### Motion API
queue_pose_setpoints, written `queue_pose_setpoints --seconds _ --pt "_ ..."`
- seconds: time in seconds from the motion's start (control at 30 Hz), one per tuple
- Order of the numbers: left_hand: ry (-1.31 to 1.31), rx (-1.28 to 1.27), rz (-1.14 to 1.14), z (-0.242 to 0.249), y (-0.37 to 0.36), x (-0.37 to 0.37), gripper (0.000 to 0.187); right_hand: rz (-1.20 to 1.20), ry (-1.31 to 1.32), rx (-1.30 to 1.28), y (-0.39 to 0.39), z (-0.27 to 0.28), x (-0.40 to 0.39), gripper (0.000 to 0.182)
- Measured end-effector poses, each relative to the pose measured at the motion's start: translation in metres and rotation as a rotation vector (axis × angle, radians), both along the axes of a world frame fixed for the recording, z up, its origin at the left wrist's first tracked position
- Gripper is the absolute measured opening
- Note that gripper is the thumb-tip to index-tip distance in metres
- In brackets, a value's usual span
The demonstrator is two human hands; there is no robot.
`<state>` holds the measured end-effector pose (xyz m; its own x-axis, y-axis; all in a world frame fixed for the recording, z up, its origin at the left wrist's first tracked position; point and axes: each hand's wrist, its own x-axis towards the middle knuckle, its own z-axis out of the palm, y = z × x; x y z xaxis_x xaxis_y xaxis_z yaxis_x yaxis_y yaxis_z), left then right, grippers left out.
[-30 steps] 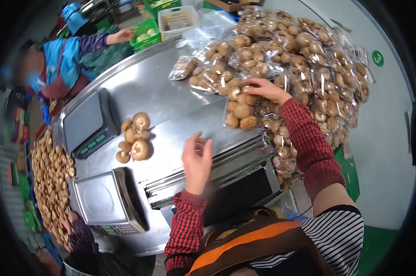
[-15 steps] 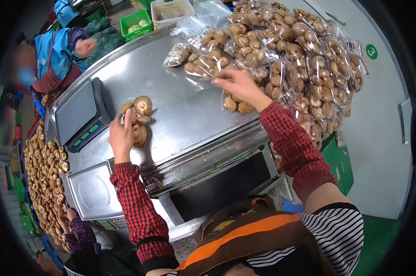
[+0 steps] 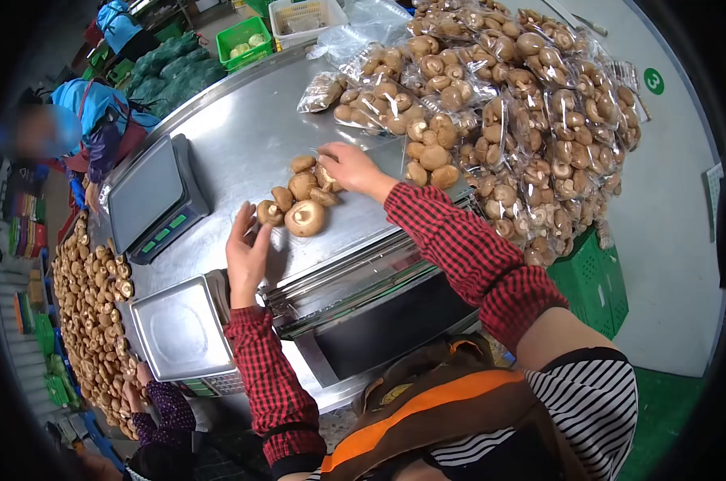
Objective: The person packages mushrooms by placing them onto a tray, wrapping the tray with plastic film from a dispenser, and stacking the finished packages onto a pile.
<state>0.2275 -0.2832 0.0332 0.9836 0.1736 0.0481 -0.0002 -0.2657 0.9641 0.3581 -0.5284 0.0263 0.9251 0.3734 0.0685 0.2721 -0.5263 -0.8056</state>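
A loose cluster of shiitake mushrooms [image 3: 305,216] lies on the steel tabletop [image 3: 251,120] between my hands. My left hand [image 3: 247,255] is at the cluster's near left side, thumb and fingers apart, fingertips close to a small mushroom [image 3: 269,212]. At the far right side, my right hand [image 3: 352,170] has its fingers bent and closed against the mushrooms. What its fingertips pinch, if anything, is hidden. Right of it, a clear bag of mushrooms [image 3: 433,154] rests at the edge of a large pile of similar bags [image 3: 531,120].
A dark-topped digital scale [image 3: 150,196] stands at left, with a steel-pan scale [image 3: 178,329] nearer me. Loose mushrooms [image 3: 94,321] heap beyond, where a co-worker's hands [image 3: 138,383] reach in. Another person [image 3: 98,120] is at the far left. A green crate [image 3: 592,289] stands at right.
My right hand has left the bagged pile and come left to the loose mushrooms. My left hand has drawn back and opened from them. The cluster now lies farther right and spread out.
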Motion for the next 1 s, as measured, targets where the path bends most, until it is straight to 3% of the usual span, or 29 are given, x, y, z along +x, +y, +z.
queue_pose_setpoints --seconds 0.03,0.1,0.2,0.3,0.37,0.53,0.63,0.7,0.77,0.87,0.97,1.0 --pt "0.047 0.101 0.01 0.009 -0.006 -0.003 0.052 -0.026 0.018 -0.006 -0.002 0.0 -0.008 0.046" --pt "-0.096 0.302 0.062 0.006 -0.013 -0.004 0.047 -0.054 0.029 -0.021 -0.006 -0.001 -0.031 0.045" --pt "-0.124 0.351 0.053 0.011 -0.025 -0.011 0.052 -0.197 -0.026 0.016 -0.009 -0.006 -0.073 0.043" --pt "-0.121 0.208 0.024 0.006 -0.041 -0.019 0.067 -0.234 -0.026 0.116 -0.02 -0.009 -0.102 0.041" --pt "-0.147 0.357 -0.11 0.012 -0.05 -0.025 0.084 -0.185 0.009 0.059 -0.032 -0.003 -0.116 0.041" --pt "-0.113 0.296 -0.107 0.005 -0.064 -0.013 0.081 -0.18 0.0 -0.002 -0.063 0.016 -0.123 0.038" --pt "-0.179 0.118 0.183 0.002 -0.053 -0.031 0.066 -0.102 0.008 0.092 -0.104 0.045 -0.13 0.033" --pt "-0.099 0.219 0.427 0.007 -0.032 -0.064 0.045 -0.258 0.045 0.015 -0.144 0.059 -0.145 0.029" --pt "0.134 0.686 0.437 0.005 -0.012 -0.106 0.03 -0.339 0.025 -0.283 -0.186 0.033 -0.156 0.038" --pt "0.133 1.019 0.363 -0.001 -0.037 -0.143 0.034 -0.3 -0.078 -0.512 -0.186 0.023 -0.18 0.046" --pt "0.178 1.13 0.357 0.015 -0.062 -0.137 0.039 -0.243 -0.197 -0.696 -0.153 0.013 -0.175 0.05" --pt "0.207 1.068 0.302 0.014 -0.061 -0.134 0.041 -0.247 -0.046 -0.642 -0.142 0.017 -0.172 0.05"
